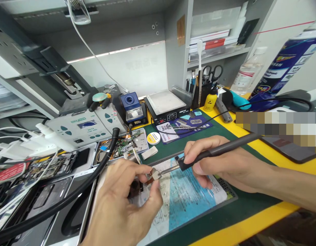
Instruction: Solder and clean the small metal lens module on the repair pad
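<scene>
At lower centre of the frame, a blue work mat [188,198] lies on the tabletop [250,225]. Your left hand [122,208] pinches a small flex-cable part [155,175] between closed fingertips above the mat. Your right hand [219,164], at centre right, is closed around a soldering iron [224,147], its tip touching the part.

Two hands, left [124,205] and right [216,164], one soldering iron [224,147], one scissors [211,72], one yellow bottle [210,100], one solder tin [153,138]

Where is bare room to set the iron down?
Bare green mat lies between the round tin, the blue card and the right hand. Yellow bench edge is bare too. The left side, with trays and cables, is crowded.
</scene>
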`<state>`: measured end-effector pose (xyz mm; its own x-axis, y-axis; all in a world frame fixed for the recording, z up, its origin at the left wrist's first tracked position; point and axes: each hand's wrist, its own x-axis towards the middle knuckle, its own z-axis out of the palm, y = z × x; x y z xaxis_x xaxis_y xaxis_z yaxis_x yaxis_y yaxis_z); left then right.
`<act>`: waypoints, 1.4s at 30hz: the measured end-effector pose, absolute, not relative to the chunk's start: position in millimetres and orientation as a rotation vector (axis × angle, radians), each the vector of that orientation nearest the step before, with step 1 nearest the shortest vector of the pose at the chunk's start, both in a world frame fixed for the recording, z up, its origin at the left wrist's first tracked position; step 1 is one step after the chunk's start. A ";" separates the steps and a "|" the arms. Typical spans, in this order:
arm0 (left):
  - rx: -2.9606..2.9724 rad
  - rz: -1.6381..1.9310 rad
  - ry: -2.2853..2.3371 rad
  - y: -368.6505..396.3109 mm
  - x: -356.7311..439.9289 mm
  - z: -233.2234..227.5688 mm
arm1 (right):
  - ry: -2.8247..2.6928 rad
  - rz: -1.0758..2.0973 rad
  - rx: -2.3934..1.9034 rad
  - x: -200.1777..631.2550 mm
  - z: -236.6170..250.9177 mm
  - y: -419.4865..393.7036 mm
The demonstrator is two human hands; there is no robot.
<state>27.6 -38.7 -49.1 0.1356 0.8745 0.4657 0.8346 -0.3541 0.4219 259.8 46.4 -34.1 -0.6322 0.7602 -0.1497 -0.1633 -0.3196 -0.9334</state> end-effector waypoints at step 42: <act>2.411 1.096 1.722 -36.5 28.4 -49.7 | -1.217 2.008 -0.739 260.4 -35.5 45.5</act>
<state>28.4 -36.5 -49.7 0.1652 0.8260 0.5389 0.8382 -0.4056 0.3647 260.4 45.5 -35.5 -0.6172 0.7769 -0.1242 -0.2495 -0.3431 -0.9056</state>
